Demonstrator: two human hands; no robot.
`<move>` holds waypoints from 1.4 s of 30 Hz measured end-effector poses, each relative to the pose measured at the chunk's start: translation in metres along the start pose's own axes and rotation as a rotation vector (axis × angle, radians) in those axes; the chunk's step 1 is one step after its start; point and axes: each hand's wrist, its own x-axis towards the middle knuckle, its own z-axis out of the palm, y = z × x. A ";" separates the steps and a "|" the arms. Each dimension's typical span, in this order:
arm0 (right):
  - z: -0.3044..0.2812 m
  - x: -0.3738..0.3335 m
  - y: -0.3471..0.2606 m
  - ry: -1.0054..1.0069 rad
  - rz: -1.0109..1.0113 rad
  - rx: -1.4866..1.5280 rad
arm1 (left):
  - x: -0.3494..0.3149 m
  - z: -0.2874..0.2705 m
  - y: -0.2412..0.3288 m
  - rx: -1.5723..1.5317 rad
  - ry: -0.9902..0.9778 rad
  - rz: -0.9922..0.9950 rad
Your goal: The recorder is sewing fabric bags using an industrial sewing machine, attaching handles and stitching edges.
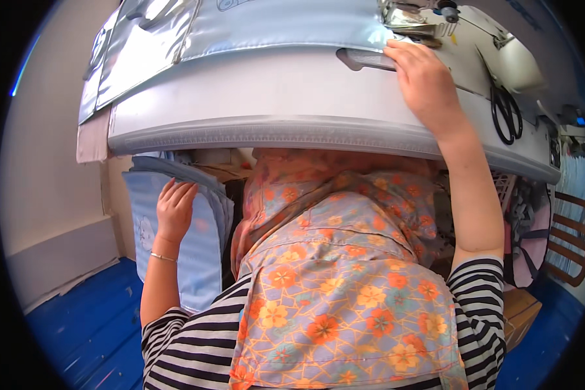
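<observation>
A light blue, glossy panel (273, 29) with bound edges lies across the far part of the white sewing table (253, 91). At its right corner, beside the sewing machine's metal presser foot (409, 29), my right hand (426, 81) pinches the edge; the thumb is partly hidden. Below the table's front edge on the left hangs a pile of light blue fabric pieces (201, 260). Over the top piece rests my left hand (175, 211), fingers stretched out and close together, without a visible grip.
Black-handled scissors (506, 116) lie on the table right of my right forearm. A ruler strip (273, 133) runs along the front edge. Past the table's right end stand a brown slatted rack (571, 227) and a round bin (530, 234) with dark scraps. The floor (91, 325) is blue.
</observation>
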 end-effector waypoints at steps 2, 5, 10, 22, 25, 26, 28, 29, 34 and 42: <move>-0.001 0.001 0.003 0.007 -0.007 -0.019 | 0.012 -0.012 0.004 -0.030 0.081 -0.037; 0.000 0.001 0.004 0.026 -0.020 -0.059 | 0.050 -0.048 0.025 -0.015 0.257 0.047; -0.003 -0.013 -0.012 0.045 0.129 0.081 | 0.198 -0.058 0.080 -0.089 0.490 0.318; -0.001 -0.047 -0.086 0.168 0.035 0.142 | 0.372 0.039 0.144 -0.123 0.633 0.268; -0.002 -0.044 -0.086 0.219 0.031 0.137 | 0.364 0.032 0.142 -0.116 0.098 0.141; -0.002 -0.043 -0.084 0.221 0.033 0.138 | 0.359 0.034 0.140 -0.162 0.157 0.204; -0.002 -0.042 -0.077 0.223 0.045 0.175 | 0.354 0.037 0.141 -0.208 0.215 0.270; -0.002 -0.043 -0.077 0.225 0.047 0.174 | 0.352 0.037 0.142 -0.182 0.267 0.276; -0.008 -0.042 -0.067 0.206 0.086 0.180 | 0.360 0.038 0.151 -0.118 0.369 0.273; -0.015 -0.042 -0.051 0.191 0.149 0.170 | 0.360 0.044 0.164 -0.172 0.179 0.149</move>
